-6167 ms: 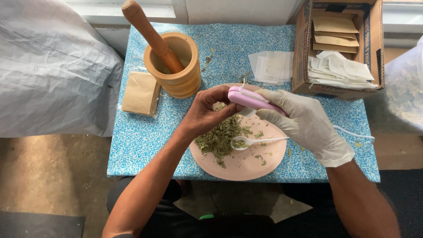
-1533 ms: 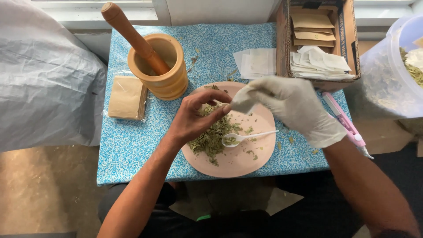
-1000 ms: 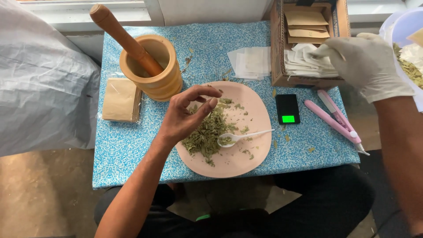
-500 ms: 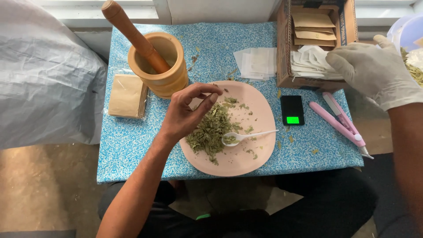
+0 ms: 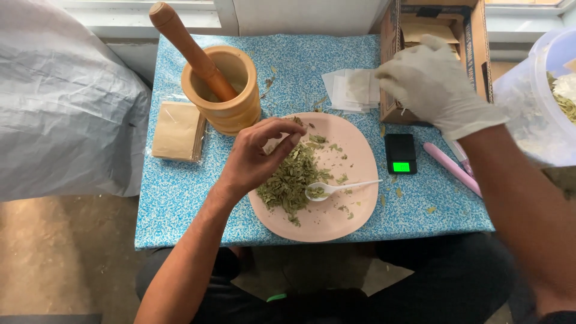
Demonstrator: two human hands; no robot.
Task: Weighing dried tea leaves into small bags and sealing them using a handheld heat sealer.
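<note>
Over the upper left of the pink plate (image 5: 336, 222), the bare left hand (image 5: 255, 159) curls with its fingertips bunched together, pinching at the heap of dried green leaves (image 5: 291, 180) that lies across the plate's left half; whether a leaf sits between the fingers cannot be told. The gloved right hand (image 5: 435, 81) hangs at about two o'clock from the plate, fingers loosely spread and holding nothing, its fingertips just at the stack of white paper sachets (image 5: 348, 90) and in front of the cardboard box (image 5: 480, 42) that holds more sachets and brown envelopes. A white plastic spoon (image 5: 339, 189) rests on the plate at about four o'clock from the left hand, bowl toward the leaves. At eleven o'clock from the plate stands a wooden mortar (image 5: 225, 90) with its pestle (image 5: 189, 48) leaning inside, and at nine o'clock from the mortar lies a packet of brown envelopes (image 5: 177, 129). At three o'clock from the plate sit a small black pocket scale (image 5: 400, 153) with a lit green display and a pink heat sealer (image 5: 451, 168), all on the blue-patterned counter (image 5: 180, 204). A clear plastic tub (image 5: 540, 102) stands off the counter's right edge.
</note>
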